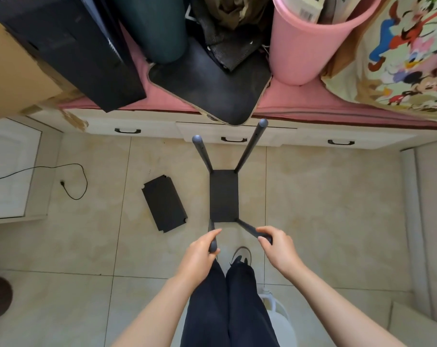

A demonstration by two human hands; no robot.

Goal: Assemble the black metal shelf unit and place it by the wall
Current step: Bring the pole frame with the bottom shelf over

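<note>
A black metal shelf unit [223, 195] stands on the tiled floor in front of me: one flat black panel low down with a dark post at each corner. The two far posts [250, 146] rise free toward the bed. My left hand [202, 249] grips the top of the near left post. My right hand [275, 242] grips the top of the near right post. A second loose black shelf panel [165, 202] lies flat on the floor to the left of the unit.
A bed with a pink sheet [287, 101] and white drawers [232, 136] runs across ahead, piled with black boxes, a black board [210, 86] and a pink bucket [310, 43]. A black cable [74, 181] lies left. My foot [241, 255] is below the unit.
</note>
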